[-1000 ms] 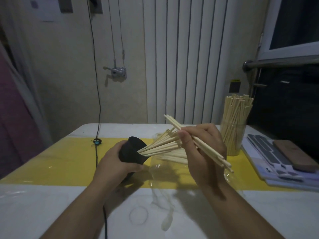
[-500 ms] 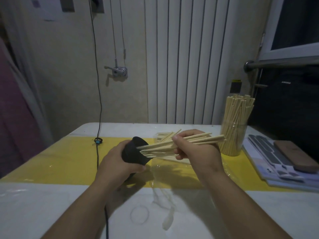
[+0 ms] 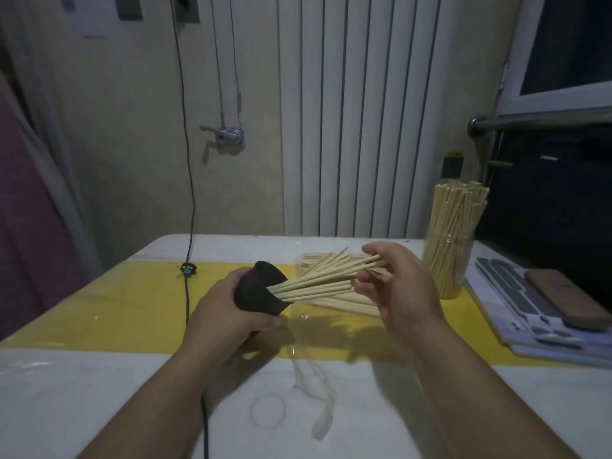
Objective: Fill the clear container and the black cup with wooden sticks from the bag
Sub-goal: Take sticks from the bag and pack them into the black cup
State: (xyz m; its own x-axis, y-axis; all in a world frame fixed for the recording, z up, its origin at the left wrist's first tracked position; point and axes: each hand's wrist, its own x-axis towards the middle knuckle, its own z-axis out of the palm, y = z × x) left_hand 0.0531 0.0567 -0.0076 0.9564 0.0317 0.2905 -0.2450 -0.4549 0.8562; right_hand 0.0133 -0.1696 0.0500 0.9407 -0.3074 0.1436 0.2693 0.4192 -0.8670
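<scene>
My left hand (image 3: 225,316) grips the black cup (image 3: 255,293), tipped on its side with its mouth facing right. A bundle of wooden sticks (image 3: 314,283) pokes out of the cup toward my right hand (image 3: 400,289). That hand's fingers are spread loosely around the stick ends, without a firm grip. Behind the bundle, the clear plastic bag (image 3: 304,329) lies on the yellow strip with more loose sticks (image 3: 344,304) in it. The clear container (image 3: 447,260) stands upright at the right, packed with sticks.
A black cable (image 3: 188,226) hangs down the wall and runs across the table (image 3: 99,392) under my left arm. A clear rubber band (image 3: 269,410) and a plastic strip (image 3: 323,422) lie near the front. Flat sheets and a brown case (image 3: 566,301) sit at the right edge.
My right hand swung its bundle round, fed it into the cup's mouth and loosened its fingers. The left hand has kept the tilted cup in place.
</scene>
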